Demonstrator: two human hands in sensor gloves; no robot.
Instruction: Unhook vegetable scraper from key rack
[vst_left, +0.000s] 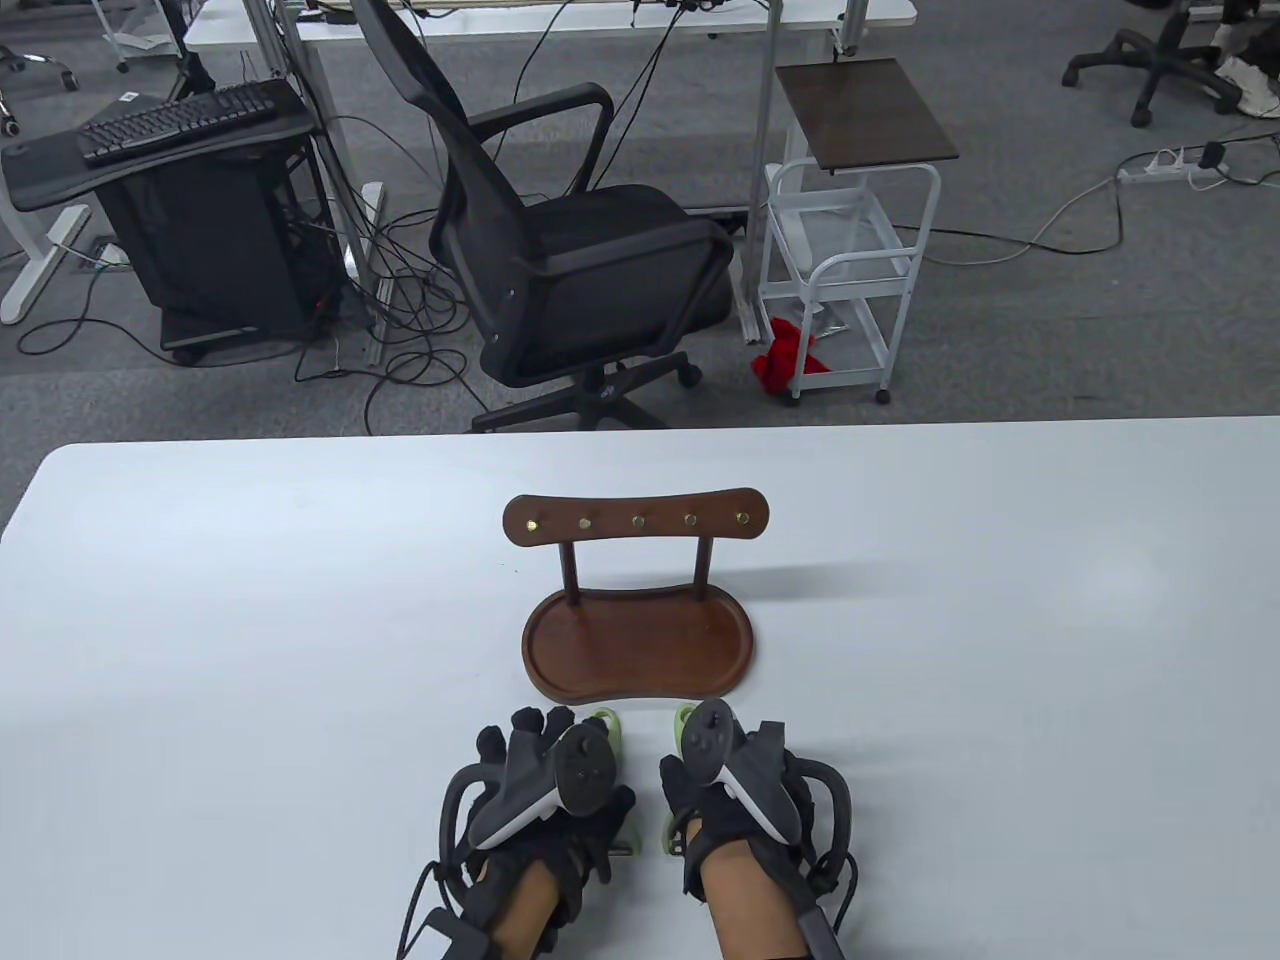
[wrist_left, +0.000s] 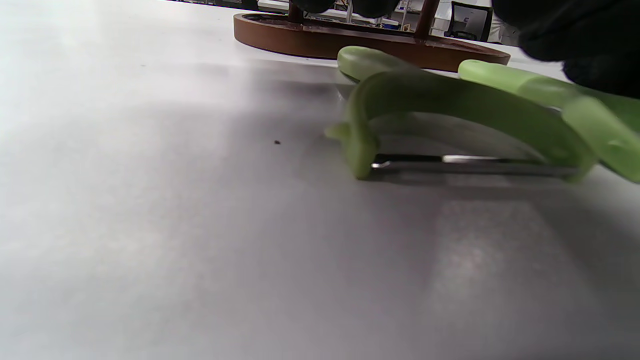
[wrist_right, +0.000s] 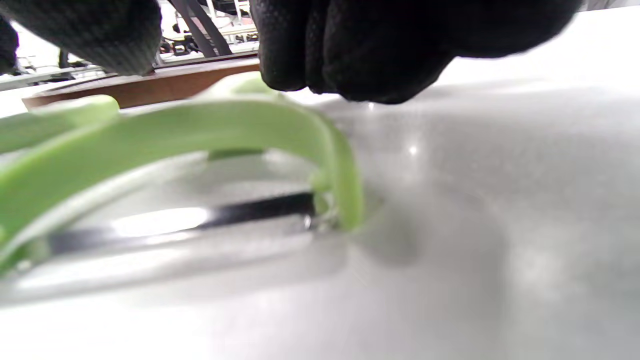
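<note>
The light-green vegetable scraper (vst_left: 608, 722) lies on the white table just in front of the wooden key rack (vst_left: 636, 520), between my two hands. Its metal blade (wrist_left: 475, 162) rests on the tabletop. The rack's brass hooks are all bare. My left hand (vst_left: 545, 725) sits at the scraper's left side, and its gloved fingers (wrist_left: 590, 40) lie on the green handle (wrist_left: 525, 85). My right hand (vst_left: 680, 775) is at the scraper's right side. Its curled fingers (wrist_right: 360, 50) hover right over the green frame (wrist_right: 225, 125); I cannot tell if they grip it.
The rack's wooden tray base (vst_left: 560, 640) lies just beyond my fingers. An office chair (vst_left: 560, 240) and a white trolley (vst_left: 850, 260) stand on the floor past the table's far edge.
</note>
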